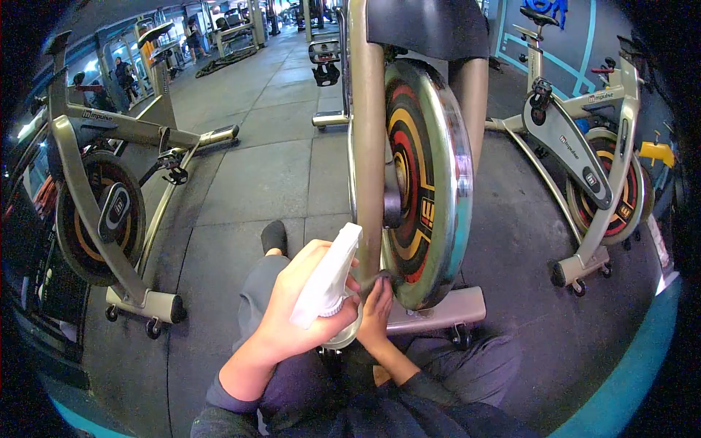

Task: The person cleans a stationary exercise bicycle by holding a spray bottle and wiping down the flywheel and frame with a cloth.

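Observation:
My left hand (296, 299) is wrapped round a white spray bottle (325, 281), its nozzle pointing up and away from me. Just right of it, my right hand (375, 310) presses its closed fingers on what looks like a dark cloth (387, 279), low on the bike between the frame post and the wheel. The post (372, 146) of the exercise bike stands upright in front of me. Beside it is the large flywheel (427, 182), with a shiny rim and red and yellow rings. The fingertips of my right hand are partly hidden.
Exercise bikes stand at the left (102, 175) and right (577, 146). The centre bike's base bar (438, 310) lies low, close to my folded legs. My foot (274, 237) rests on dark floor mats (248, 175). Two people and gym machines are far back left.

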A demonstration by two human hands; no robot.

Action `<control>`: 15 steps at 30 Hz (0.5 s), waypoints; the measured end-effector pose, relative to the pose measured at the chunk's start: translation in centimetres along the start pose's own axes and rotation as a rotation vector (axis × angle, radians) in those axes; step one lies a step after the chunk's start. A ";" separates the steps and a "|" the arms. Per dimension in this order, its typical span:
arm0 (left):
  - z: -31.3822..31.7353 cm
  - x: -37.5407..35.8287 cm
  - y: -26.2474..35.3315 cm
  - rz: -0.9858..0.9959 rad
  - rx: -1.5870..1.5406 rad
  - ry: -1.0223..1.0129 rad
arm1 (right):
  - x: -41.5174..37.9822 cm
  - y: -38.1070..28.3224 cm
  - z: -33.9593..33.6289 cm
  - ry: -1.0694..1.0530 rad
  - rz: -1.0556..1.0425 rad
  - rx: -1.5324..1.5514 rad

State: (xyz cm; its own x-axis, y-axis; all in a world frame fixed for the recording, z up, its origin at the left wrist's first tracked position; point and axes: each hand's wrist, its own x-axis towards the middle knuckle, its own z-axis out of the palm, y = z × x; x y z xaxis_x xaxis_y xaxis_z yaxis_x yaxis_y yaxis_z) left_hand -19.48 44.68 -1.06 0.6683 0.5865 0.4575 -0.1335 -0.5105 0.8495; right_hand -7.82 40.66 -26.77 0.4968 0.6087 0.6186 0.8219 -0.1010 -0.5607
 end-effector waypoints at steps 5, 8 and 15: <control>0.3 -0.3 0.0 -0.031 0.000 -0.020 | -1.7 -0.7 -0.5 -0.140 0.250 0.088; 0.5 -1.1 0.3 -0.078 -0.036 -0.027 | 0.6 -1.5 -0.1 -0.127 0.378 0.124; 0.1 -1.2 0.2 -0.065 0.028 -0.071 | 8.7 -4.9 -2.9 -0.035 0.324 0.283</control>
State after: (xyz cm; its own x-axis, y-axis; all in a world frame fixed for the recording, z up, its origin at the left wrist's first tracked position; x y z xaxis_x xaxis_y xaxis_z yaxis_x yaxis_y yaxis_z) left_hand -20.28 43.82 -1.43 0.7250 0.5734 0.3815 -0.0689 -0.4908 0.8686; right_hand -6.71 44.16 -17.08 0.7027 0.6077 0.3699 0.5141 -0.0743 -0.8545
